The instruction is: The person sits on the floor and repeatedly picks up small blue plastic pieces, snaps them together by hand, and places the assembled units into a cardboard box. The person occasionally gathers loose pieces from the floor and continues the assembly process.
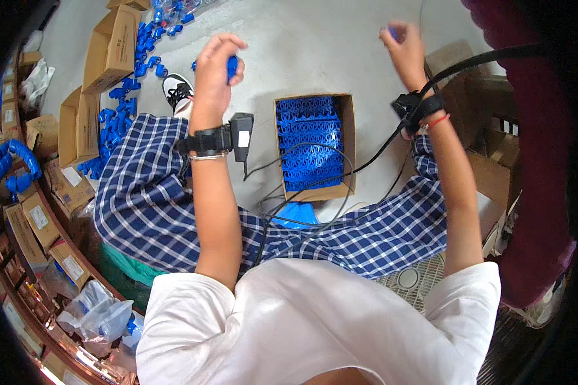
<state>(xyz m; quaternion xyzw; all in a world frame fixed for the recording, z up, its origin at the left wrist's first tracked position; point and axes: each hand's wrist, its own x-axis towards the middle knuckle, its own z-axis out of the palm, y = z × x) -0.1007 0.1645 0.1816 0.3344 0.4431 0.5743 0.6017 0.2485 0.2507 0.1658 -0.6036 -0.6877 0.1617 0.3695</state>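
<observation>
My left hand [213, 77] is raised over the floor, its fingers curled round a blue pipe fitting [232, 68]. Farther right, my right hand [407, 56] is also lifted, with a small blue piece [393, 33] pinched at the fingertips; its exact kind is mostly hidden. Between my legs and below both hands stands an open cardboard box [347, 141]. Tight rows of blue pipe fittings [309, 141] fill it nearly to the rim. Neither hand touches the box.
Loose blue fittings [114, 122] lie on the floor to the left, beside open cardboard cartons [112, 48]. A shelf with boxes [38, 218] and plastic bags [96, 314] curves along the left. Black cables [379, 157] run across the box. A dark red cloth [533, 192] hangs at the right.
</observation>
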